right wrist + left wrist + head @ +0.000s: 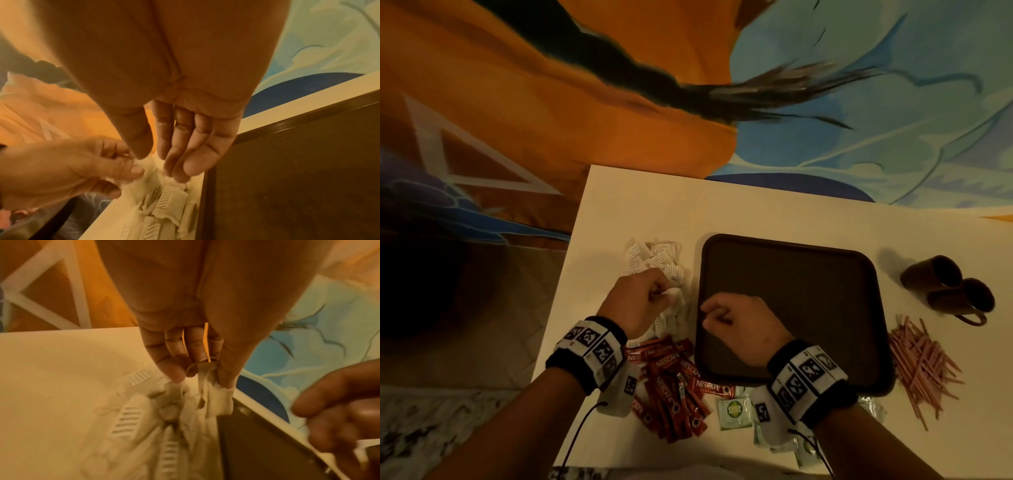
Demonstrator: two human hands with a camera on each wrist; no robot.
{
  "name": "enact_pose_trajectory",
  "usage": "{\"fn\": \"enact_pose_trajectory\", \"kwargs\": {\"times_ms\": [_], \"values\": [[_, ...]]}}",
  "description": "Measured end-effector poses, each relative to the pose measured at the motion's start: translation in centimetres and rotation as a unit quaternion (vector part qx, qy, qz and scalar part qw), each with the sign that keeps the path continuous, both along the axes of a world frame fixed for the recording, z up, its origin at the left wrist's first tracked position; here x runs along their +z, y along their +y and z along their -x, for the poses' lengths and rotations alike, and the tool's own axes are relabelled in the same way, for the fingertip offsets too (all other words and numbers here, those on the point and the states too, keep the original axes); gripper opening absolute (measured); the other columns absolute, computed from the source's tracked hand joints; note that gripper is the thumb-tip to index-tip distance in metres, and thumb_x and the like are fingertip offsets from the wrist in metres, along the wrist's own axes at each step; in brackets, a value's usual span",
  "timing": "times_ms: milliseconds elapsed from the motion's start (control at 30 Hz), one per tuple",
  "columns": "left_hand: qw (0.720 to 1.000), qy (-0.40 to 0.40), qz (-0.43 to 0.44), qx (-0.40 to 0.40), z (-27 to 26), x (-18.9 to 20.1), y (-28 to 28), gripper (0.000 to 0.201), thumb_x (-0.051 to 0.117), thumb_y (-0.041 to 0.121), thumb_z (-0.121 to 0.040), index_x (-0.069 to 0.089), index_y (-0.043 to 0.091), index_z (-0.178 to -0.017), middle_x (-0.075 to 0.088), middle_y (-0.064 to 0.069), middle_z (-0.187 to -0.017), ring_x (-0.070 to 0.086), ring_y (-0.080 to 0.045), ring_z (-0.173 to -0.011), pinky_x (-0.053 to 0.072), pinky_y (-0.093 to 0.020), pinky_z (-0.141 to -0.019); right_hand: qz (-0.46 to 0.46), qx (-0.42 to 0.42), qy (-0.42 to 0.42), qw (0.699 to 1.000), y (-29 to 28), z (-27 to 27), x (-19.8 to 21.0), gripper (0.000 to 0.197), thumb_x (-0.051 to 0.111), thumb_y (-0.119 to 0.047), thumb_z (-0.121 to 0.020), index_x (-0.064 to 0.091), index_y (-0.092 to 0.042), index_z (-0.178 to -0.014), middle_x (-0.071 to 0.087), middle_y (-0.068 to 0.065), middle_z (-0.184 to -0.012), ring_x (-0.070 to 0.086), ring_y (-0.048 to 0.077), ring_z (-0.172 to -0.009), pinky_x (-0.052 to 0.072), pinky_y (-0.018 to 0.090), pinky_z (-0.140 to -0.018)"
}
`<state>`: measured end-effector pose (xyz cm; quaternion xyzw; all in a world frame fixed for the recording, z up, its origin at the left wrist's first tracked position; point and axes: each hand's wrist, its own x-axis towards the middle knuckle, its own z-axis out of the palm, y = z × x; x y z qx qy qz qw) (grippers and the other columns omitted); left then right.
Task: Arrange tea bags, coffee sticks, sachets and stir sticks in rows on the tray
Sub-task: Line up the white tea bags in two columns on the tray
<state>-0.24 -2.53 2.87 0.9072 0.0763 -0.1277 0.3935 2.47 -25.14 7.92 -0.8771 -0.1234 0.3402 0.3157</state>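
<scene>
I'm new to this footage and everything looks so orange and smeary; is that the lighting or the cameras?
Both. Head view: dim, warm light; the tray is nearly black, and the wide lens bends the table edges. Left wrist view: motion blur smears the tea bags that the left hand pinches and the right hand. Right wrist view: sharper, strong orange cast.

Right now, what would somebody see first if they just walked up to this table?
Probably the big dark tray in the middle of the white table, with nothing on it that shows. Then the left hand pinching a tea bag from the white heap beside the tray, and the red coffee sticks piled nearer the person.
</scene>
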Motion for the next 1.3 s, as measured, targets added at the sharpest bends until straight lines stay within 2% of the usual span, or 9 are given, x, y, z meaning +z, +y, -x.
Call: {"fn": "enact_pose_trajectory", "kwargs": {"times_ms": [67, 167, 267, 367, 633, 833, 967, 1133, 1300], "values": [[0.999, -0.004, 0.047, -0.005, 0.0, 1.4, -0.9, 0.013, 0.076, 0.031, -0.089, 0.062, 0.031, -0.090, 0.064, 0.011, -0.086, 0.057, -0.002, -0.078, 0.041, -0.015, -0.066, -0.015, 0.004, -0.044, 0.999, 0.4, -0.2, -0.4, 0.025, 0.070, -0.026, -0.094, 0.068, -0.028, -0.119, 0.063, -0.012, -0.107, 0.062, 0.001, -0.091, 0.053, 0.016, -0.081], [0.995, 0.006, 0.093, -0.029, -0.4, 2.9, -2.3, 0.014, 0.078, 0.032, -0.086, 0.065, 0.033, -0.089, 0.065, 0.009, -0.083, 0.059, -0.004, -0.075, 0.047, -0.023, -0.068, -0.046, -0.017, -0.082, 0.995, 0.5, -0.7, -0.7, 0.026, 0.075, -0.028, -0.090, 0.069, -0.029, -0.116, 0.058, -0.013, -0.106, 0.061, 0.002, -0.089, 0.054, 0.018, -0.080], [0.994, 0.000, 0.101, -0.036, -1.0, 3.5, -3.5, 0.015, 0.080, 0.033, -0.085, 0.066, 0.033, -0.089, 0.062, 0.011, -0.077, 0.055, 0.001, -0.069, 0.041, -0.016, -0.063, -0.073, -0.043, -0.080, 0.993, -0.7, -1.0, -0.8, 0.018, 0.078, -0.031, -0.088, 0.072, -0.029, -0.104, 0.064, -0.014, -0.097, 0.063, 0.001, -0.086, 0.055, 0.019, -0.077], [0.994, 0.015, 0.101, -0.036, -1.6, 3.6, -4.6, 0.019, 0.083, 0.039, -0.081, 0.067, 0.033, -0.089, 0.066, 0.011, -0.084, 0.059, 0.001, -0.075, 0.043, -0.014, -0.065, -0.087, -0.078, -0.069, 0.991, -2.5, -1.4, -1.1, 0.009, 0.078, -0.031, -0.088, 0.073, -0.030, -0.096, 0.070, -0.014, -0.086, 0.065, -0.002, -0.081, 0.055, 0.017, -0.072], [0.990, 0.050, 0.125, -0.041, -3.4, 2.7, -7.6, 0.019, 0.083, 0.028, -0.082, 0.069, 0.035, -0.091, 0.072, 0.010, -0.084, 0.070, -0.009, -0.076, 0.058, -0.041, -0.080, -0.082, -0.117, -0.066, 0.988, -7.3, -3.3, -2.8, 0.007, 0.079, -0.032, -0.087, 0.072, -0.032, -0.086, 0.070, -0.014, -0.082, 0.065, 0.000, -0.078, 0.052, 0.017, -0.071], [0.994, 0.038, 0.089, -0.040, -5.3, 2.0, -8.6, 0.016, 0.080, 0.025, -0.085, 0.068, 0.032, -0.094, 0.072, 0.011, -0.082, 0.068, -0.003, -0.077, 0.055, -0.033, -0.079, -0.094, -0.128, -0.058, 0.986, -8.9, -5.0, -4.1, 0.007, 0.080, -0.028, -0.087, 0.073, -0.030, -0.085, 0.072, -0.012, -0.081, 0.067, 0.002, -0.077, 0.052, 0.018, -0.072], [0.995, 0.051, 0.079, -0.031, -6.7, 1.3, -8.8, 0.015, 0.079, 0.022, -0.087, 0.069, 0.029, -0.094, 0.072, 0.008, -0.083, 0.068, -0.007, -0.080, 0.056, -0.033, -0.081, -0.096, -0.135, -0.044, 0.985, -9.7, -6.5, -5.1, 0.008, 0.077, -0.024, -0.090, 0.072, -0.030, -0.093, 0.073, -0.011, -0.084, 0.068, 0.005, -0.079, 0.056, 0.025, -0.074], [0.996, 0.067, 0.051, -0.026, -8.2, -0.7, -8.6, 0.013, 0.077, 0.024, -0.088, 0.068, 0.032, -0.091, 0.072, 0.009, -0.086, 0.068, -0.007, -0.084, 0.054, -0.029, -0.079, -0.080, -0.141, -0.030, 0.986, -9.9, -8.3, -6.6, 0.005, 0.074, -0.025, -0.092, 0.072, -0.030, -0.093, 0.074, -0.011, -0.087, 0.069, 0.005, -0.079, 0.056, 0.023, -0.070], [0.996, 0.083, 0.017, -0.026, -9.8, -2.7, -8.2, 0.010, 0.076, 0.024, -0.089, 0.068, 0.030, -0.092, 0.070, 0.009, -0.088, 0.065, -0.008, -0.084, 0.049, -0.027, -0.074, -0.070, -0.176, -0.004, 0.982, -9.5, -10.2, -9.3, 0.005, 0.073, -0.029, -0.093, 0.071, -0.030, -0.088, 0.074, -0.008, -0.079, 0.070, 0.011, -0.074, 0.060, 0.035, -0.071]]}}
